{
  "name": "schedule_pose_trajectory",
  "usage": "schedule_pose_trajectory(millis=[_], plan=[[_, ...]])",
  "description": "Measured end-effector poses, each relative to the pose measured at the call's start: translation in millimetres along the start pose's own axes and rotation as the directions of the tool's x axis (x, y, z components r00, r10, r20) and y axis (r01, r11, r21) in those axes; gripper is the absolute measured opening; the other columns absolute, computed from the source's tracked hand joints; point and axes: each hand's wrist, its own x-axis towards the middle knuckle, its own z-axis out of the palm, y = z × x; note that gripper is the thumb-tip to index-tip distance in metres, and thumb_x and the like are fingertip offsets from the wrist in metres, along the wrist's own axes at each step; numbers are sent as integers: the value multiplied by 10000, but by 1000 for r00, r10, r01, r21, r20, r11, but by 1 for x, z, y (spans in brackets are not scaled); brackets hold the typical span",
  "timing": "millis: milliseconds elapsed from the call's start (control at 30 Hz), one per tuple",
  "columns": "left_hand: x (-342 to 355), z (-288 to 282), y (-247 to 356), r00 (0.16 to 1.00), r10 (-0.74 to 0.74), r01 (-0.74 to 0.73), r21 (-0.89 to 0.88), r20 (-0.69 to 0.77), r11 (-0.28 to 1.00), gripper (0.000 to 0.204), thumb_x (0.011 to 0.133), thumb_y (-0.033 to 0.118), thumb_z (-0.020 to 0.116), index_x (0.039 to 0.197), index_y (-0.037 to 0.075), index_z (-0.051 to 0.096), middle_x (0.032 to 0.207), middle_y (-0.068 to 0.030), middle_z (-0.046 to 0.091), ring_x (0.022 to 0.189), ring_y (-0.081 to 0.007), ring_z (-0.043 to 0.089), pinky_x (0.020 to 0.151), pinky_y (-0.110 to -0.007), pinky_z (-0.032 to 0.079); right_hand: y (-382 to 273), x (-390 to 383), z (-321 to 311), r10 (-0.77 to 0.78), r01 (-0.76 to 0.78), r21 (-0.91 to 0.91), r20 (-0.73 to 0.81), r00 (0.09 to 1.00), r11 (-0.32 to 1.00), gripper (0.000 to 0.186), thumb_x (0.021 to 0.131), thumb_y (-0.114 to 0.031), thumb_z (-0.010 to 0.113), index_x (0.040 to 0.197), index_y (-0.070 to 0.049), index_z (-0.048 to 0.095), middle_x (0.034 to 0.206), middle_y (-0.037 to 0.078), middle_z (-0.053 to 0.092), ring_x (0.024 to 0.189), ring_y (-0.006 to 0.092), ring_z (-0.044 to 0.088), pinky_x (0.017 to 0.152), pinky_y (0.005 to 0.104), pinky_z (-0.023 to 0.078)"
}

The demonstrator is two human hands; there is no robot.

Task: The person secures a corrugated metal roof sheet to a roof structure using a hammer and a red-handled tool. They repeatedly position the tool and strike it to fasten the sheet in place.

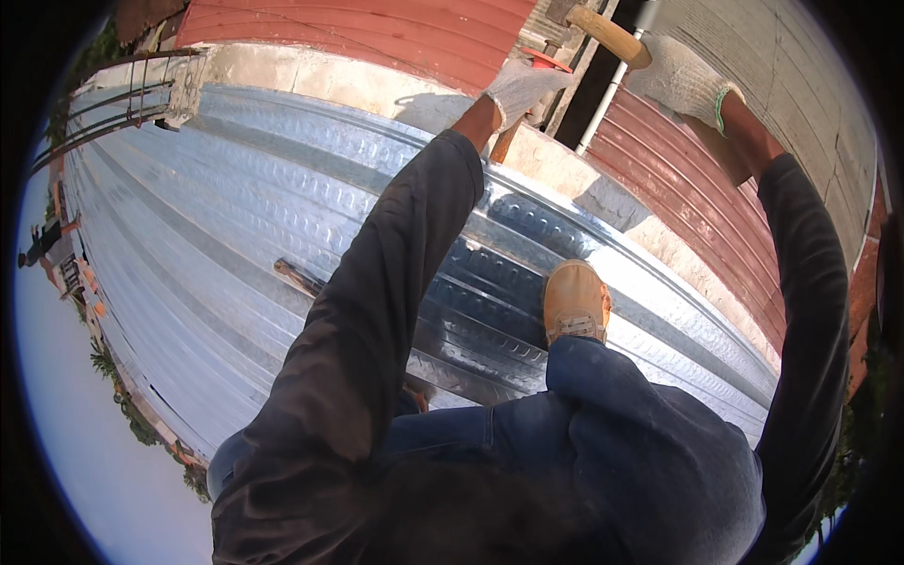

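Note:
My left hand (529,91), in a pale knitted work glove, is closed around what looks like a chisel with a red hand guard (550,62). It is at the wall ledge beside a dark gap. Most of the chisel's shaft is hidden by the glove. My right hand (685,77), gloved too, grips a hammer by its light wooden handle (610,38). The hammer's head (559,9) points left, above and beyond my left hand, and is partly cut off by the frame's upper rim.
I crouch on shiny ribbed metal decking (235,179), one tan shoe (576,299) planted on it. A slim metal tool (299,277) lies left of my arm. Rebar (122,113) sticks out far left. Beyond the concrete ledge (320,77) are red roofing sheets (377,33) and a white pipe (614,87).

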Motion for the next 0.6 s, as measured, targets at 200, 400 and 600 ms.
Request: schedule_pose_trajectory(millis=[200,400,600], plan=[[0,2,6,999,-5,6,-23,33,1000,369,973,355,871,822,70,692,661,-35,605,501,-156,569,493,-349,472,22,25,6,85,-64,144,-144,986,988,404,1005,-306,768,1215,31,694,685,31,667,517,159,655,456,344,541],[-1,-1,-2,999,23,-22,-13,40,1000,363,988,362,853,850,62,704,673,-36,618,506,-159,579,500,-348,489,-12,2,-7,43,-43,55,2,999,998,405,994,-312,775,1225,15,710,737,64,687,541,163,666,504,360,558],[9,0,-4,998,18,-21,47,62,999,343,985,376,854,965,57,730,740,-22,652,567,-134,611,587,-342,584,21,14,38,-357,290,-219,-403,842,932,372,990,-320,773,1160,7,721,730,79,705,583,198,710,541,395,574]])
